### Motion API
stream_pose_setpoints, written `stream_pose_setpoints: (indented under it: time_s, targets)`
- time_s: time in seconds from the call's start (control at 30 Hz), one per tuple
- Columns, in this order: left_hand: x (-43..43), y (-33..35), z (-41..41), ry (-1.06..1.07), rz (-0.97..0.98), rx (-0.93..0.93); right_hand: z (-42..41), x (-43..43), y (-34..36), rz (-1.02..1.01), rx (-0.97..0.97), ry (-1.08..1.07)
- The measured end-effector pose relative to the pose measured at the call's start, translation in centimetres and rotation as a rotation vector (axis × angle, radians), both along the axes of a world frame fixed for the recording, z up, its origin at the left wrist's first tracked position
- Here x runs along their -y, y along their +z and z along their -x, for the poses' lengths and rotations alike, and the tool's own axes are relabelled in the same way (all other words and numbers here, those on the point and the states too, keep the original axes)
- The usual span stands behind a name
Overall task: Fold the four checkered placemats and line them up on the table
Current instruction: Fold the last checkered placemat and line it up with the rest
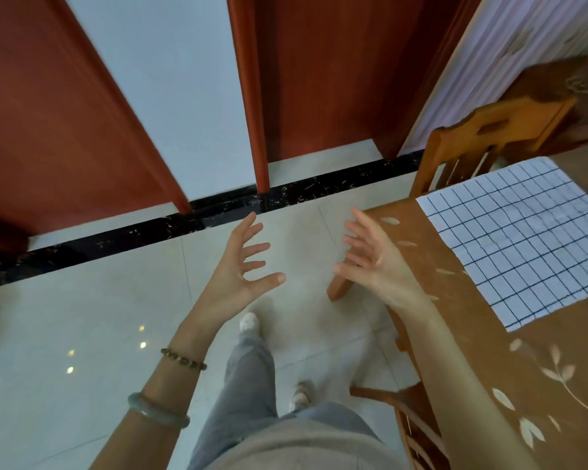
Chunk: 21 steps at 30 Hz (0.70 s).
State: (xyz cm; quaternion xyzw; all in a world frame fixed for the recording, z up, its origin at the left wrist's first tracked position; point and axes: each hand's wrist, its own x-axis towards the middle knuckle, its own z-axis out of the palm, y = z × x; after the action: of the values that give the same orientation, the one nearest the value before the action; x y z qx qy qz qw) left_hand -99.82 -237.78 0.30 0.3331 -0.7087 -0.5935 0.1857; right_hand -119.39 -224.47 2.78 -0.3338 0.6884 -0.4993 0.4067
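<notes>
White checkered placemat (520,239) lies unfolded on the table (489,334), untouched, both left hand (241,266) and right hand (374,262) spread empty, so folding looks unstarted.

White with a thin dark grid for the placemat (516,242); orange-brown with pale leaf sprigs for the surface (482,337); honey-orange for the wooden chair (496,127); deep reddish brown for the doors (48,113); pale cream for the floor tiles (82,317), crossed by a black strip (218,212) with faint light veining; grey-blue for the trousers (248,378); brown for the beaded bracelet (183,359), grey-green for the bangle (158,410)
</notes>
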Motion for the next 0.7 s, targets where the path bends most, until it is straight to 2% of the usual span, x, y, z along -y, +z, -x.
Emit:
stream_pose_setpoints:
  time_s: [0.43,0.7]
  targets:
    - [25.8,0.5,12.9,-0.287,-0.011,-0.027,8.1,21.0,-0.8,0.032,0.010,-0.258]
    - [33.5,0.0,21.7,-0.474,-0.009,-0.032,13.8,26.4,-0.8,0.042,0.018,-0.413]
